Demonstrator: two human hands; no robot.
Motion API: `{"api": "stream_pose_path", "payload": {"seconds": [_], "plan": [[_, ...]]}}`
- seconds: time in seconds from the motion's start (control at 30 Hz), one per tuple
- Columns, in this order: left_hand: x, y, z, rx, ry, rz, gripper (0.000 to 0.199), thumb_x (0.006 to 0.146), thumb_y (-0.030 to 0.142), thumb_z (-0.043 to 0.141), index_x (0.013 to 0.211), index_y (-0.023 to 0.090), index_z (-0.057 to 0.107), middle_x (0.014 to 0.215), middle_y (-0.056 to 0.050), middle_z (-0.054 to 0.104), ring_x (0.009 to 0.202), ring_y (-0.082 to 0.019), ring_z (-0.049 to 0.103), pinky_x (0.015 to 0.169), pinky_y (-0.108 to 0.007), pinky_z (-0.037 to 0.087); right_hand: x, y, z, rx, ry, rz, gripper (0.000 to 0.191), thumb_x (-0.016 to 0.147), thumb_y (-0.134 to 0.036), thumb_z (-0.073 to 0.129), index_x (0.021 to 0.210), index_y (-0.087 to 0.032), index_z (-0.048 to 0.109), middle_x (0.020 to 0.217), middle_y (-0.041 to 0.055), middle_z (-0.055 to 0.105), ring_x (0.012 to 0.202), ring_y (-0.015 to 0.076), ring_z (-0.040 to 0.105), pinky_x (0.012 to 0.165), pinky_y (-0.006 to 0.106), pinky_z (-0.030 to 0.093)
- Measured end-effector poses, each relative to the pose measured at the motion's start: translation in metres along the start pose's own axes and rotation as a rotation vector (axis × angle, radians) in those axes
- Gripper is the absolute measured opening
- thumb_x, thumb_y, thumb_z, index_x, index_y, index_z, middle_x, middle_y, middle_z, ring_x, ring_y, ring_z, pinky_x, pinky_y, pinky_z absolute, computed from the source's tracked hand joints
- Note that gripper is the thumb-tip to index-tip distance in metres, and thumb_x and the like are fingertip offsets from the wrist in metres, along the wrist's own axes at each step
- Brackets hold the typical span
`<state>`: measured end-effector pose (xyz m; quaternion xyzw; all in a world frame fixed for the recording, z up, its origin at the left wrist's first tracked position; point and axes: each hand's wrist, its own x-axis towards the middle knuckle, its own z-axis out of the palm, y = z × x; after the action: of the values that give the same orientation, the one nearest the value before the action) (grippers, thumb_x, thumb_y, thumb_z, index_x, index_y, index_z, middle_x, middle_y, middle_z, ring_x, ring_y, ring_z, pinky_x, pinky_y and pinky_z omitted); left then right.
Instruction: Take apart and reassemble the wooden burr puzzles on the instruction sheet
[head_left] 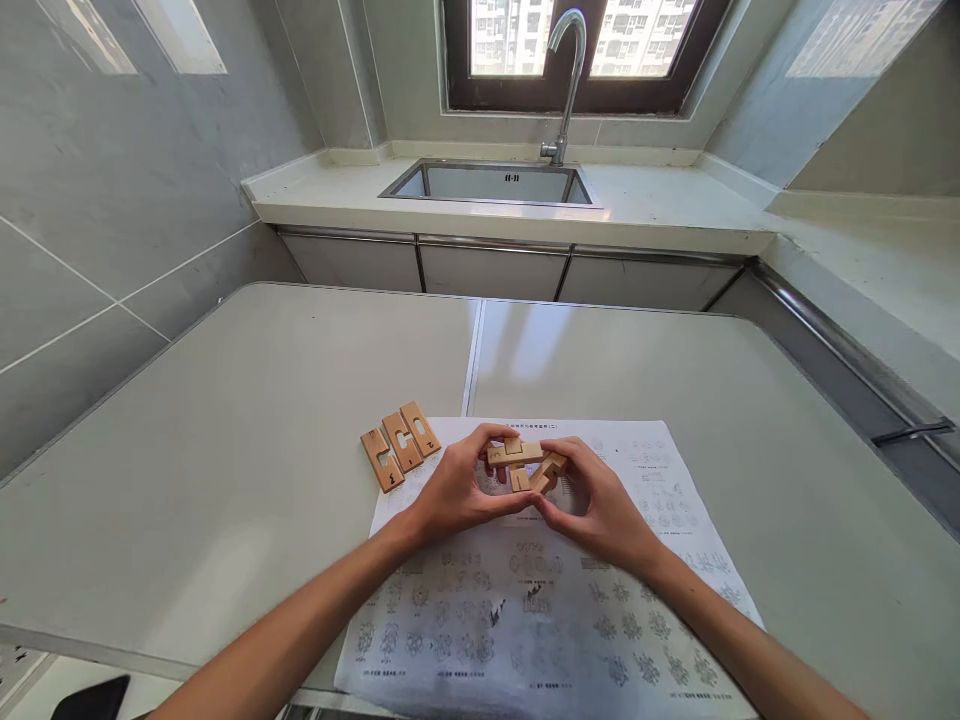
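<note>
Between my two hands, above the printed sheet (570, 640), is a small cluster of wooden puzzle pieces (514, 455). My left hand (466, 485) is closed around the pieces on the left side, thumb below and fingers above. At the right, my right hand (592, 495) pinches a tilted wooden puzzle piece (549, 470) that touches the cluster. How the pieces interlock is too small to tell. To the left, three flat notched wooden pieces (403, 440) with dark marks lie side by side, partly by the sheet's upper left corner.
The sheet lies on a pale folding table (262, 450) with a seam (473, 350) down its middle. Beyond the table are a counter (660, 195), a sink (487, 182) and a faucet (574, 80) under a window. A dark object (91, 698) shows at the lower left.
</note>
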<state>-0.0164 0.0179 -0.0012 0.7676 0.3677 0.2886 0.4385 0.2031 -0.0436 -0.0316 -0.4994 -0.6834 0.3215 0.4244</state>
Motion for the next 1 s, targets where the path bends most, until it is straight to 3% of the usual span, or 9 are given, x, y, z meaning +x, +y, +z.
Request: {"api": "stream_pose_path", "payload": {"seconds": [0.23, 0.53, 0.7, 1.0], "plan": [[-0.0004, 0.0007, -0.0004, 0.001, -0.014, 0.016, 0.063, 0.077, 0.054, 0.086, 0.124, 0.022, 0.058, 0.11, -0.005, 0.073, 0.09, -0.021, 0.069, 0.082, -0.033, 0.056, 0.0003, -0.0015, -0.0012, 0.019, 0.037, 0.074, 0.032, 0.09, -0.025, 0.07, 0.12, -0.027, 0.06, 0.111, 0.0056, 0.066, 0.092, 0.0228, 0.066, 0.083, 0.038, 0.055], [0.0, 0.0028, -0.0002, 0.008, 0.007, 0.015, 0.063, 0.076, 0.052, 0.087, 0.123, 0.022, 0.059, 0.111, -0.005, 0.072, 0.09, -0.021, 0.068, 0.081, -0.033, 0.056, -0.0005, 0.0002, -0.001, 0.045, 0.033, 0.122, 0.034, 0.092, -0.034, 0.071, 0.122, -0.025, 0.058, 0.103, 0.0049, 0.067, 0.085, 0.0209, 0.065, 0.08, 0.035, 0.054], [-0.0001, 0.0048, -0.0007, 0.0, 0.014, 0.013, 0.063, 0.076, 0.053, 0.087, 0.122, 0.022, 0.059, 0.108, -0.005, 0.072, 0.086, -0.02, 0.068, 0.077, -0.032, 0.056, -0.0009, -0.0017, -0.0016, 0.055, 0.016, 0.198, 0.031, 0.095, -0.047, 0.07, 0.111, -0.024, 0.056, 0.077, -0.0018, 0.058, 0.068, 0.0185, 0.056, 0.067, 0.032, 0.049], [-0.001, 0.003, -0.0009, 0.012, 0.017, 0.025, 0.064, 0.077, 0.054, 0.086, 0.124, 0.022, 0.058, 0.11, -0.005, 0.072, 0.093, -0.021, 0.069, 0.083, -0.032, 0.055, -0.001, -0.0071, -0.0031, 0.093, -0.041, 0.271, 0.032, 0.096, -0.056, 0.065, 0.102, -0.025, 0.058, 0.067, -0.005, 0.05, 0.055, 0.0147, 0.043, 0.053, 0.027, 0.035]]}}
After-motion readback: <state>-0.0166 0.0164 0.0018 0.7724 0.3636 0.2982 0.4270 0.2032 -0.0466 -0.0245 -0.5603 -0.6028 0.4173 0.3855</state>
